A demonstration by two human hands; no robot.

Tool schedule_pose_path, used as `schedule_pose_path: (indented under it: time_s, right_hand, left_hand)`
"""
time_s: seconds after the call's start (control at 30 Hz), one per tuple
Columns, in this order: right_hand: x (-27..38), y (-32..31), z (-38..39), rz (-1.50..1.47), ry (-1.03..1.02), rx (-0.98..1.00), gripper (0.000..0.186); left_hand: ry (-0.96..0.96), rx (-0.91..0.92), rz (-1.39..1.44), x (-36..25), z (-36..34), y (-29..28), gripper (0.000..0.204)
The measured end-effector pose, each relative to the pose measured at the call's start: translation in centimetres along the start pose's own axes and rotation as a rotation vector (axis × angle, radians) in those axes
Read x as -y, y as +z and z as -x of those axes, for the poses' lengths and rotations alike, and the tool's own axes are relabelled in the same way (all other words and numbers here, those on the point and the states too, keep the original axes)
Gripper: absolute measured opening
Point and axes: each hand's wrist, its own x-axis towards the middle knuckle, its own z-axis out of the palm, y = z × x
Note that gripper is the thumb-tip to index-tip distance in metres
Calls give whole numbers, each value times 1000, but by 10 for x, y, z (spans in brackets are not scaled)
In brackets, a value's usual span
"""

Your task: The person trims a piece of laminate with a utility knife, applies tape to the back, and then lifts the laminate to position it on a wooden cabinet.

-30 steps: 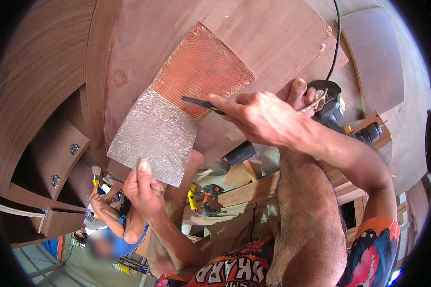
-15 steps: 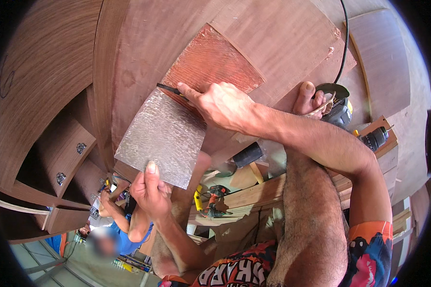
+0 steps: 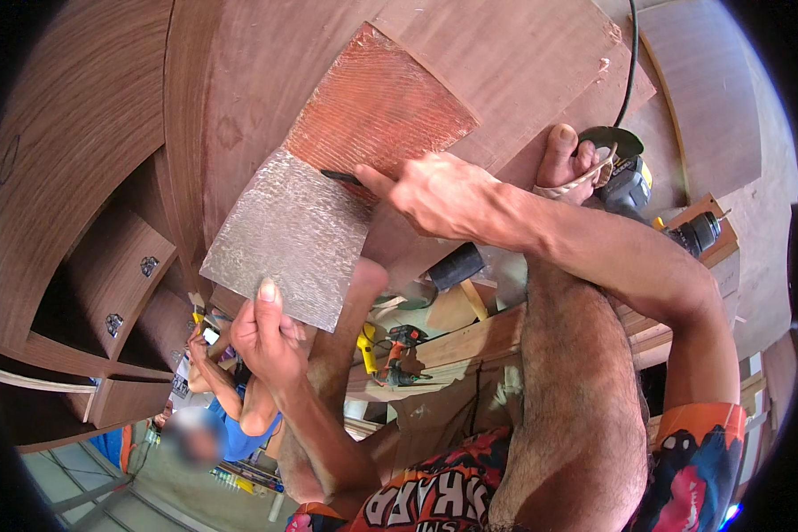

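Note:
My left hand (image 3: 273, 346) pinches the lower edge of a silver, crinkly-textured sheet (image 3: 279, 235), thumb on top. The sheet meets an orange, streaked rectangular surface (image 3: 377, 93) that lies on pale reddish plywood. My right hand (image 3: 434, 195) grips a thin black tool (image 3: 337, 176), its forefinger along it, the tool lying at the border between silver and orange. Its far end is too small to make out.
Wooden cabinets (image 3: 71, 160) stand left; a co-worker (image 3: 248, 417) in blue is low behind my left arm. My bare foot (image 3: 563, 160) is beside a grinder (image 3: 625, 182) with cable and a drill (image 3: 696, 235). More power tools (image 3: 403, 355) and timber lie below the boards.
My right hand has moved leftward with the black tool to the silver sheet's upper edge, then back slightly right and down. My left hand keeps its hold.

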Motion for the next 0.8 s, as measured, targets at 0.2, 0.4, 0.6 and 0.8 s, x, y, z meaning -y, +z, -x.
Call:
schedule_pose_path:
  time_s: [0.2, 0.4, 0.6, 0.8]
  right_hand:
    - [-6, -5, 52, 15, -32, 151, 72]
    - [-4, -30, 59, -163, -2, -99, 59]
    - [5, -11, -10, -207, 38, -224, 62]
    - [8, -10, -47, -203, 60, -143, 61]
  left_hand:
    - [24, 12, -85, 7, -4, -15, 37]
    - [-10, 14, -81, 12, -6, -27, 36]
    - [-8, 5, -58, 14, 3, -18, 37]
    - [-8, -3, -13, 12, 10, -12, 35]
